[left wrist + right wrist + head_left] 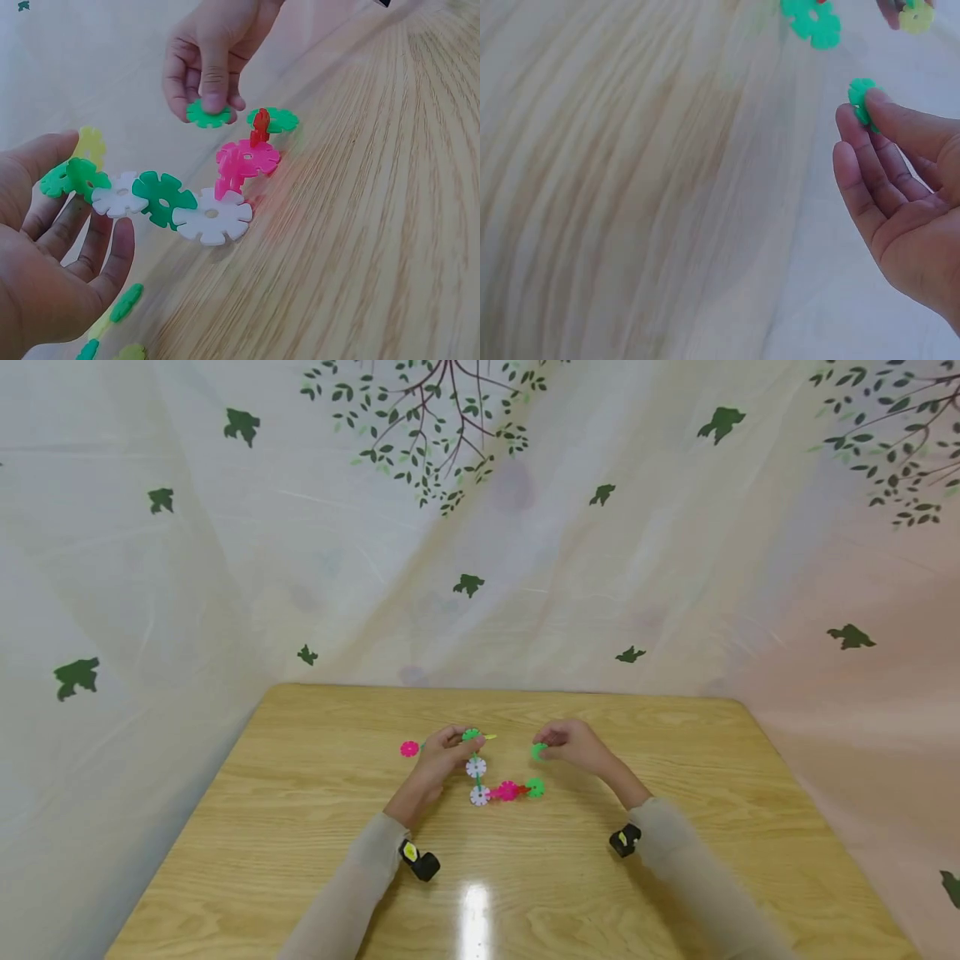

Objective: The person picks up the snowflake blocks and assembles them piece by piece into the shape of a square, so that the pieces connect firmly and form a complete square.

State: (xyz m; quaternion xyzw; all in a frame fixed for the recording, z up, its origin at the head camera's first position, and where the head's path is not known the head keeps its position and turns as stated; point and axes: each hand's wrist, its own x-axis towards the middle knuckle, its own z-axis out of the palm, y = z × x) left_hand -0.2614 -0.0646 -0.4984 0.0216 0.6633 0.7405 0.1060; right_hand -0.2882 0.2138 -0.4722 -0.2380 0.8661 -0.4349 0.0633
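Note:
My left hand (pixel 438 762) pinches one end of a chain of plastic snowflake discs between thumb and fingers. A green disc (pixel 86 176) sits at the fingertips with a yellow disc (pixel 90 144) slotted upright beside it. From there the chain runs through a white disc (pixel 120 195), a green disc and another white disc (pixel 212 217). It then bends into pink discs (pixel 251 157), a red disc (pixel 260 126) and a green end disc (pixel 281 120). Apart from the chain, my right hand (pixel 576 748) pinches a single green snowflake disc (pixel 861 94) between thumb and index finger.
Left of the left hand, a pink disc (pixel 409 748) lies on the wooden table (pixel 300 827). Loose green discs (pixel 126 302) and a yellow disc (pixel 131 352) show below that hand in the left wrist view. A printed cloth (pixel 525 635) hangs behind the table's far edge.

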